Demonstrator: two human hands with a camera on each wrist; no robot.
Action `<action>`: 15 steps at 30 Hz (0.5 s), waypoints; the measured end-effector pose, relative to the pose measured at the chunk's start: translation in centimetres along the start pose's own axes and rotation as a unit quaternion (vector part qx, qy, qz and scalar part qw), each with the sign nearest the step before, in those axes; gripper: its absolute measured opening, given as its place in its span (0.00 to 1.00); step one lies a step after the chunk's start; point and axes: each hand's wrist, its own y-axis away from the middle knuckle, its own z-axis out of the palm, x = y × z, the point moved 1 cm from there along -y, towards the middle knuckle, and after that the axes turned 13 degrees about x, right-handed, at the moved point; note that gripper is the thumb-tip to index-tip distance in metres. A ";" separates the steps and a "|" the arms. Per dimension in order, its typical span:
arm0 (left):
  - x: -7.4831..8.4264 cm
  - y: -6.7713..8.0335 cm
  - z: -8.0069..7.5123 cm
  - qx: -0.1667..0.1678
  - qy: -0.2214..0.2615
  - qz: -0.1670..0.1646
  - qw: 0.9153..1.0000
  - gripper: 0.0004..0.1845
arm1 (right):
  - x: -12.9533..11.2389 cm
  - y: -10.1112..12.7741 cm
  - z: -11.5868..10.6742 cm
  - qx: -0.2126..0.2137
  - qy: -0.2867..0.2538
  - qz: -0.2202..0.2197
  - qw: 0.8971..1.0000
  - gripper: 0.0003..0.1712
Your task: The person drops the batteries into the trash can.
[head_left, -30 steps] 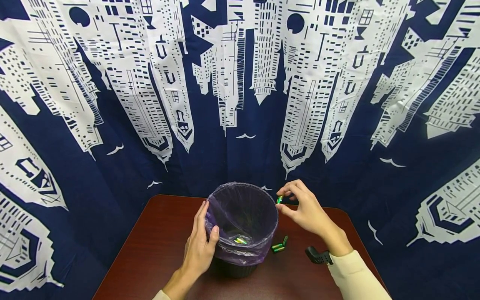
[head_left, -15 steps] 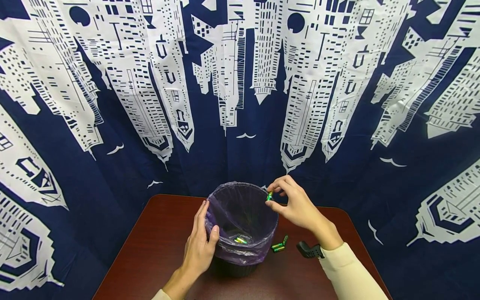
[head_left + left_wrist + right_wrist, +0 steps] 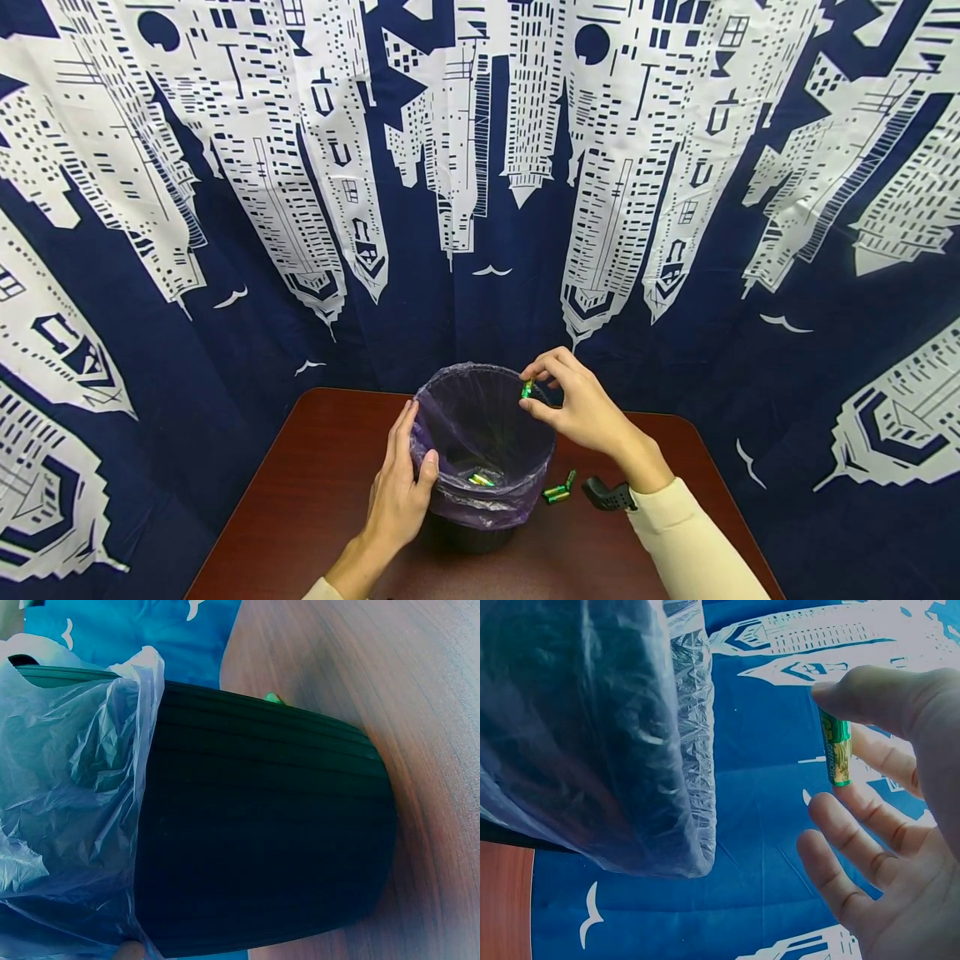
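My right hand [image 3: 581, 408] pinches a green and gold battery [image 3: 527, 389] between thumb and fingertip, above the far right rim of a bin. In the right wrist view the battery [image 3: 837, 750] is held upright, with the other fingers spread loosely. The dark ribbed bin [image 3: 270, 817] has a thin purple plastic bag [image 3: 491, 512] folded over its rim. Against the bin's left side rests my left hand [image 3: 397, 504], its fingers extended along the bag. At the bottom of the bag lie batteries [image 3: 481, 480]; their number is unclear.
Several more green and gold batteries [image 3: 557, 495] lie on the brown table [image 3: 300, 492] just right of the bin. A dark blue curtain [image 3: 487, 325] with white buildings hangs behind the table. A black strap [image 3: 609, 495] is on the right wrist.
My right hand has moved left with the battery, from just outside the bin's right rim to over its opening. The left hand and the bin have stayed in place.
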 end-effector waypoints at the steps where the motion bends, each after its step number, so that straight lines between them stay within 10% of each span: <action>1: 0.0 0.0 0.0 0.000 0.000 0.000 1.000 0.43 | -0.1 0.0 0.0 -0.001 0.000 0.000 1.000 0.21; 15: 0.1 0.0 0.0 0.001 0.000 0.002 1.000 0.43 | 0.6 0.9 0.5 -0.068 0.004 0.051 0.996 0.31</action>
